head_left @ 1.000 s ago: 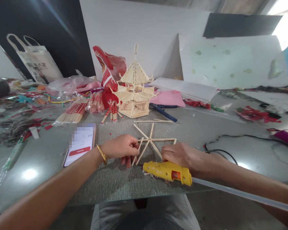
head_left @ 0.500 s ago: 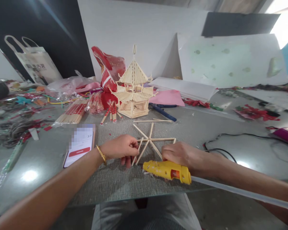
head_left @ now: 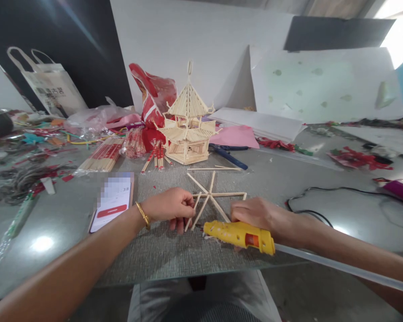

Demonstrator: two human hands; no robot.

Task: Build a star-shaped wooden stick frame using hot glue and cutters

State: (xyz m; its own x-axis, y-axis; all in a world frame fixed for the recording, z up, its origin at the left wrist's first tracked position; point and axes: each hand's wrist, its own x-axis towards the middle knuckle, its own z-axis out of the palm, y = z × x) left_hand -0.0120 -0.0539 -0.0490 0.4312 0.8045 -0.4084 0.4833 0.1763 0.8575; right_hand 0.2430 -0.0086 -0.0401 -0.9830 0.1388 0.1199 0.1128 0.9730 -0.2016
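Observation:
A star-shaped frame of thin wooden sticks [head_left: 218, 195] lies flat on the table in front of me. My left hand [head_left: 179, 208] pinches a short wooden stick [head_left: 197, 205] at the frame's left side, next to its lower left arm. My right hand [head_left: 251, 212] is wrapped round a yellow hot glue gun [head_left: 237, 235], whose nozzle points left, close to the lower end of that stick. A long translucent glue stick [head_left: 322, 260] runs out of the gun's back end. Behind the frame stands a pagoda model [head_left: 188, 129] built of similar sticks.
A phone [head_left: 111, 203] lies left of my left hand. Loose sticks [head_left: 213, 169] and blue-handled pliers [head_left: 230, 156] are beyond the frame. Packs of sticks [head_left: 102, 154] lie at the left. A black cable [head_left: 309, 190] curves across the right side. The table's front edge is near.
The glue gun in my right hand has shifted slightly to the right, its nozzle drawing a little away from my left fingers. My left hand stays on the short stick.

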